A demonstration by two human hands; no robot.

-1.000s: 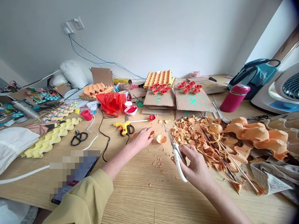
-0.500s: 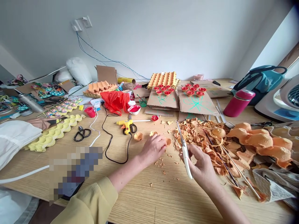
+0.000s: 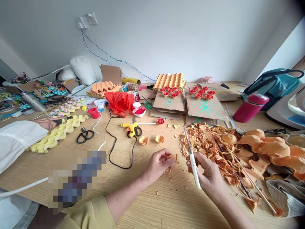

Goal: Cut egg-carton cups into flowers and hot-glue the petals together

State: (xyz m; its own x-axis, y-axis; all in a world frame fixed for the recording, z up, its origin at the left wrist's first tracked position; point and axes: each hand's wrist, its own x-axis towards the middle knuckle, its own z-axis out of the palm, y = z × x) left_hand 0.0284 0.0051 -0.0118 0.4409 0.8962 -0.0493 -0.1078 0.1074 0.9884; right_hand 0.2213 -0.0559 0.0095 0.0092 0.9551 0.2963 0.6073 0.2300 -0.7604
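Observation:
My left hand (image 3: 157, 165) is closed in a pinch on a small orange egg-carton piece (image 3: 172, 157), lifted just above the wooden table (image 3: 133, 197). My right hand (image 3: 207, 175) is closed round white-handled scissors (image 3: 192, 157), whose blades point up and away. The two hands are close together, the scissors just right of the piece. Two small orange paper cups (image 3: 152, 139) lie on the table beyond my left hand. A heap of orange carton scraps (image 3: 209, 143) lies right of the scissors.
A yellow glue gun (image 3: 131, 128) with a black cord, black scissors (image 3: 84, 135), a yellow egg tray (image 3: 57, 133), a red bag (image 3: 119, 101), cardboard sheets with red paper flowers (image 3: 188, 93), a pink bottle (image 3: 250, 107) and orange carton chunks (image 3: 274, 146) surround the work spot.
My left hand left the cups at the middle of the table, picked up an orange piece and drew back toward me. The right hand with the scissors stayed close by.

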